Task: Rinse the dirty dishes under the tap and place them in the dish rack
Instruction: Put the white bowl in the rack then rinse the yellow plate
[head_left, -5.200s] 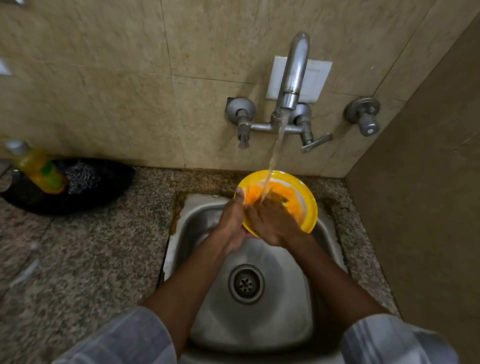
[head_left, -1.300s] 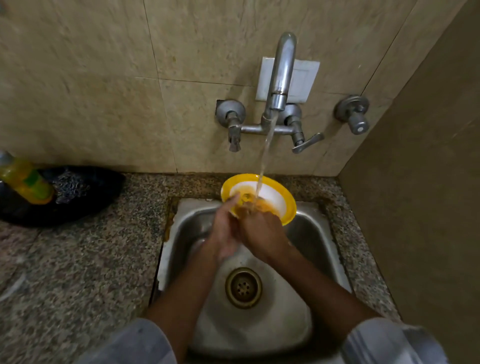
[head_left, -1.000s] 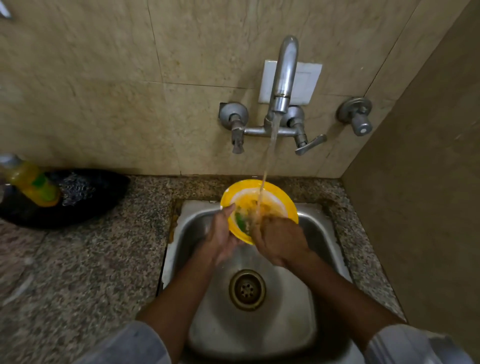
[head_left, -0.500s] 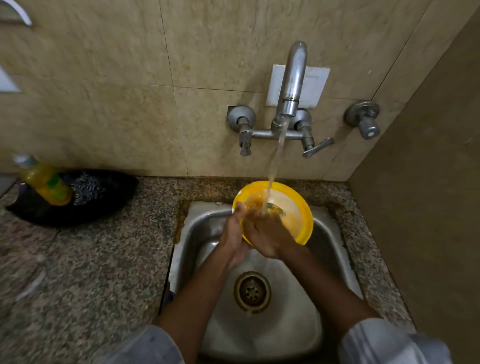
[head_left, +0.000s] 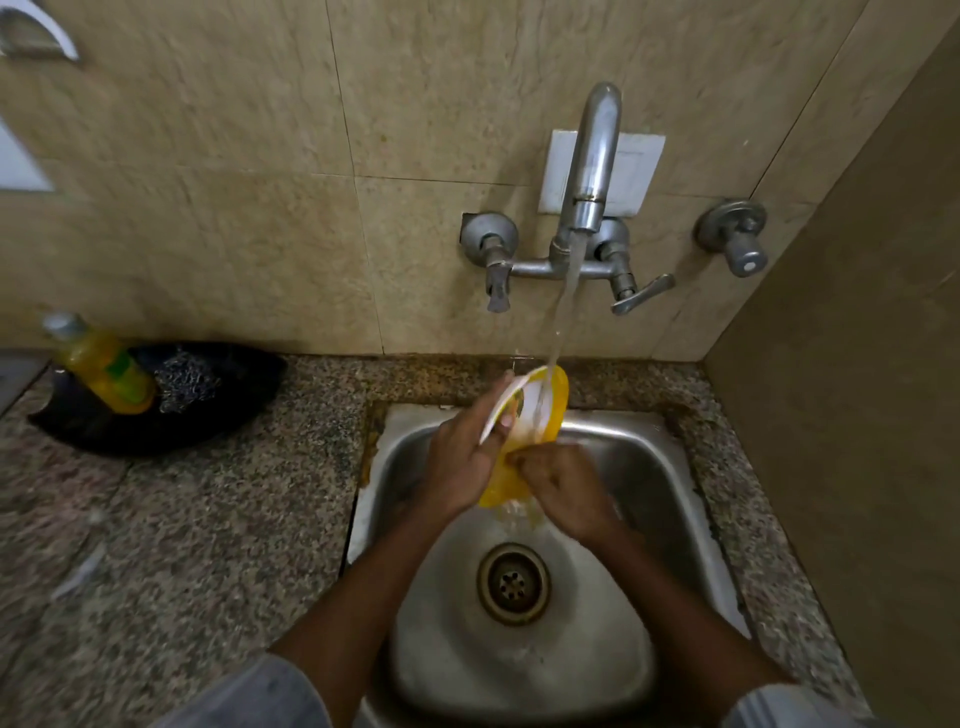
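Gripping the yellow plate (head_left: 545, 415) by its near-left rim, the left hand (head_left: 462, 457) has its fingers curled round the edge, the plate tilted nearly on edge over the steel sink (head_left: 649, 467). Just right of that hold, the right hand (head_left: 566, 488) pinches the plate's lower edge. Above the grip, water from the tap (head_left: 592, 171) strikes the plate's upper rim and runs off below toward the drain (head_left: 513, 583).
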